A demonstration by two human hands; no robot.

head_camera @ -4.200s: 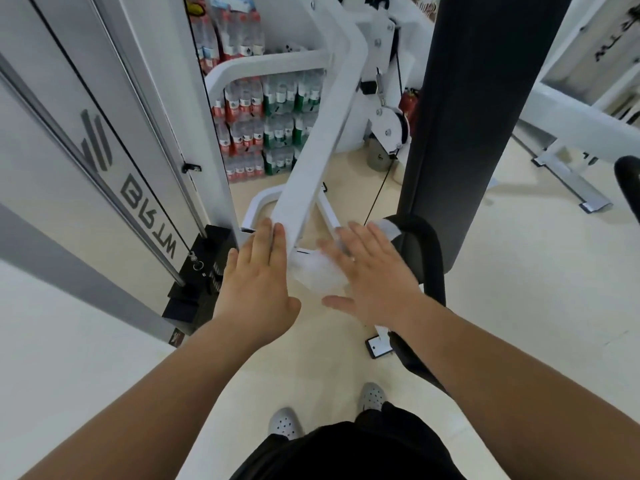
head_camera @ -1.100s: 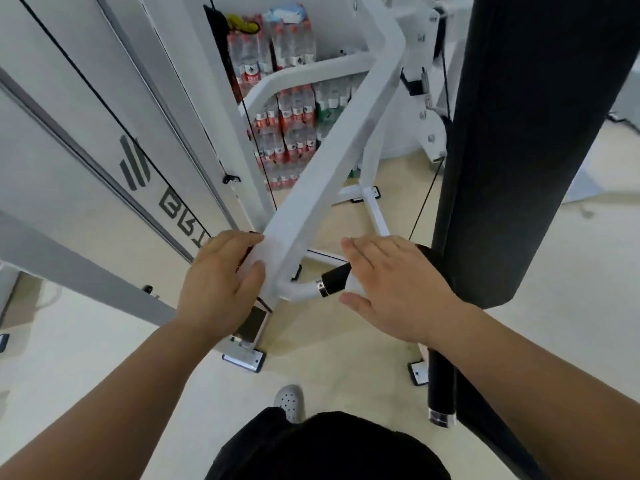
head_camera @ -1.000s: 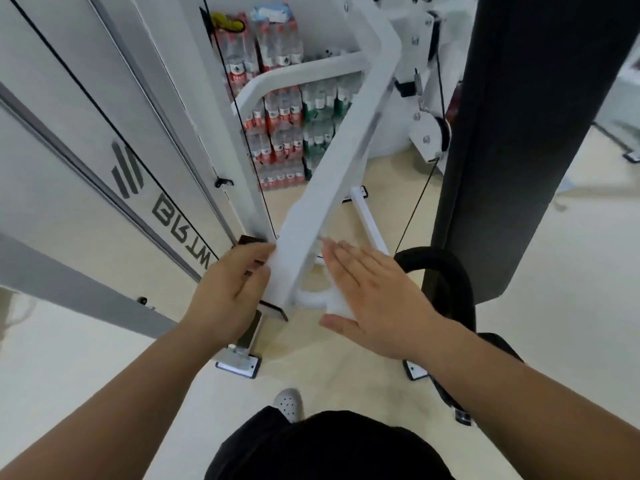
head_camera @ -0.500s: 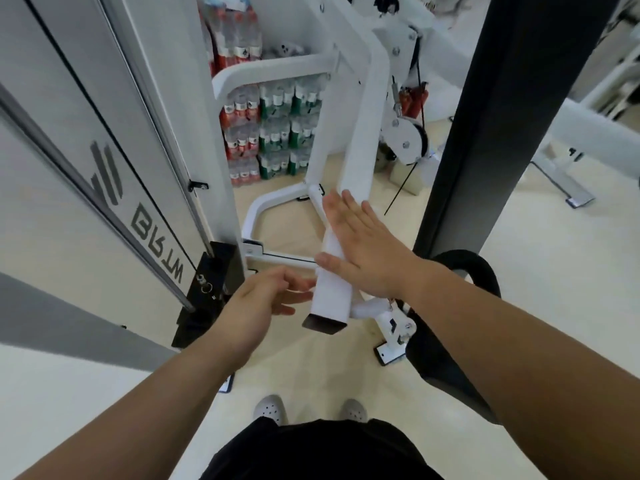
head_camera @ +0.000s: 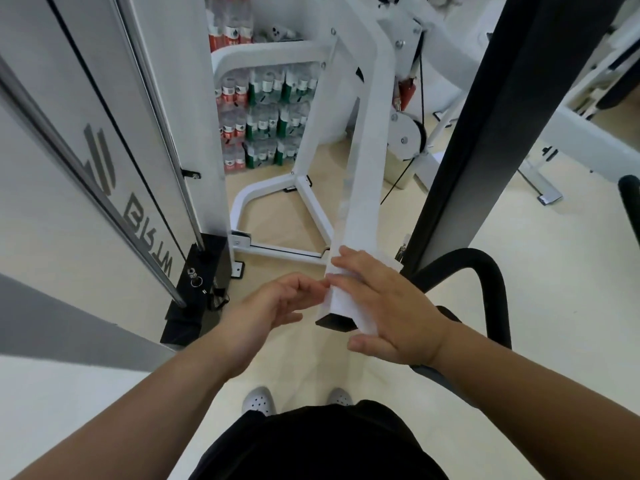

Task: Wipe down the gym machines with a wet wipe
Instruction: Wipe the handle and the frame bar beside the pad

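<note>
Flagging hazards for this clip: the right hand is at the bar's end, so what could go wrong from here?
1. The right hand only presses the wipe flat at the lower end of the bar; a downward stroke could push it off onto the floor.
2. The left hand grips nothing, so the bar may swing under pressure.

Shrink-wrapped water bottle packs [head_camera: 266, 112] stacked on beige floor [head_camera: 519, 271] at back; grey clogs [head_camera: 258, 401] below.

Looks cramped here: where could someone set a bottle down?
Bare floor lies right of the black pad and inside the white base frame. Crowded: the stacked water bottles, and the white beam end under the right hand and wipe.
</note>
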